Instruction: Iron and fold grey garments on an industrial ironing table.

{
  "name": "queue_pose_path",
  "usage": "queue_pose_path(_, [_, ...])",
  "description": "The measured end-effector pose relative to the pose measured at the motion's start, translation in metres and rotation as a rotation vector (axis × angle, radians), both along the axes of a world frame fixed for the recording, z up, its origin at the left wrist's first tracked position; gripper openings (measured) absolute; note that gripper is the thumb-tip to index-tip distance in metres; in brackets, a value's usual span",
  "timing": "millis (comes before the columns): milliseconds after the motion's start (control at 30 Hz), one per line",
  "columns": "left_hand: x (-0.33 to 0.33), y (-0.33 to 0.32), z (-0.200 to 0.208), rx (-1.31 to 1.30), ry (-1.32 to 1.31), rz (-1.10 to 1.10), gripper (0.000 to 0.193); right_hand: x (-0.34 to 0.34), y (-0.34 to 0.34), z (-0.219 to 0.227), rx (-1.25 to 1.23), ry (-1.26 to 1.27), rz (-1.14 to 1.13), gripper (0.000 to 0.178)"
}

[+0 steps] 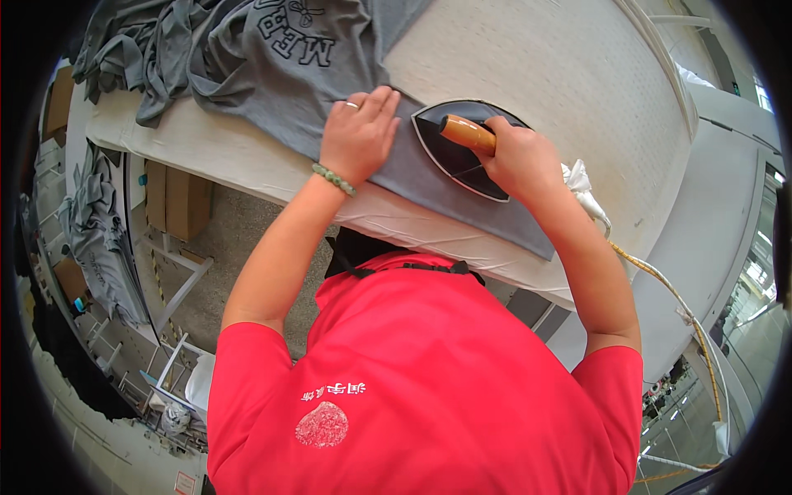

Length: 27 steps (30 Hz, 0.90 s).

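Grey cloth (309,95) lies on the pale counter (528,58).
Left hand (359,139) rests flat on it; right hand (524,161) grips a black iron (450,157). Bunched-up clothes (153,58) sit left (a brown box (188,205) stands below; I can't see inside).

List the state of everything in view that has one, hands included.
Left hand: open, palm down on the grey garment.
Right hand: closed around the iron's handle.
Iron: held, over the garment; firm contact cannot be confirmed.
Grey garment: flat near the iron, rumpled farther left.
Table cover: creased along its near edge.
Yellow cord: slack, curving down at right.
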State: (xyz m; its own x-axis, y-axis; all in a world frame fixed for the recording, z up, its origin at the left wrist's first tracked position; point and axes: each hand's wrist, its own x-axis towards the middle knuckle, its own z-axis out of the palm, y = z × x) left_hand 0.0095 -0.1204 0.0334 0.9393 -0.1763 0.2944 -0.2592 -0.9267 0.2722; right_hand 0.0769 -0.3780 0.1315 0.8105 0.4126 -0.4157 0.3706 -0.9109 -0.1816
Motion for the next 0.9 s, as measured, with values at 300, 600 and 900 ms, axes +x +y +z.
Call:
queue_pose_path(300, [-0.002, 0.125, 0.023, -0.587, -0.002, 0.303, 0.02, 0.053, 0.071, 0.011, -0.009, 0.077, 0.273, 0.031])
queue_pose_path(600, [-0.021, 0.237, 0.009, -1.528, 0.391, 0.945, 0.036, 0.064, 0.096, 0.013, -0.078, 0.09, 0.299, 0.029])
queue_pose_path(900, [-0.006, 0.235, 0.032, -1.757, 0.039, 0.602, 0.031, -0.01, 0.081, 0.031, -0.007, 0.269, 0.094, 0.038])
